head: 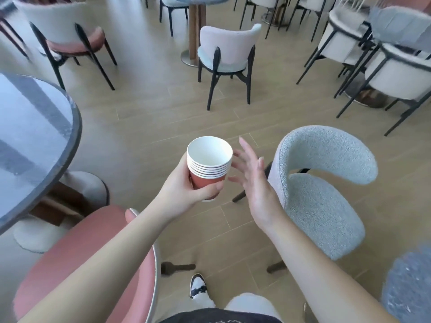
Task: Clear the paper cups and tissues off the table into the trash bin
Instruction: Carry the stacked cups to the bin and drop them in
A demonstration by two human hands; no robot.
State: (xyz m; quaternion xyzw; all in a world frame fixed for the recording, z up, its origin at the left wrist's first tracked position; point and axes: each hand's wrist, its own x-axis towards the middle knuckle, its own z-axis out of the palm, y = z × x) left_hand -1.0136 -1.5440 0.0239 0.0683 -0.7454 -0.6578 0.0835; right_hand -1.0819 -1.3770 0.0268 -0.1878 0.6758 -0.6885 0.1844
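The left hand (184, 190) holds the nested stack of paper cups (208, 165) by its lowest cup only, the right hand (254, 180) spread empty just beside it, so a tilt could spill upper cups onto the floor (149, 127).

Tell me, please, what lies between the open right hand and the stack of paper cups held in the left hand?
Nothing: in the head view the right hand hovers open beside the stack of paper cups gripped by the left hand, only floor showing between.

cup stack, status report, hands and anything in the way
Left hand gripping nested paper cup stack, upright. Right hand open beside it, empty. No trash bin in view. Grey chair close on the right.
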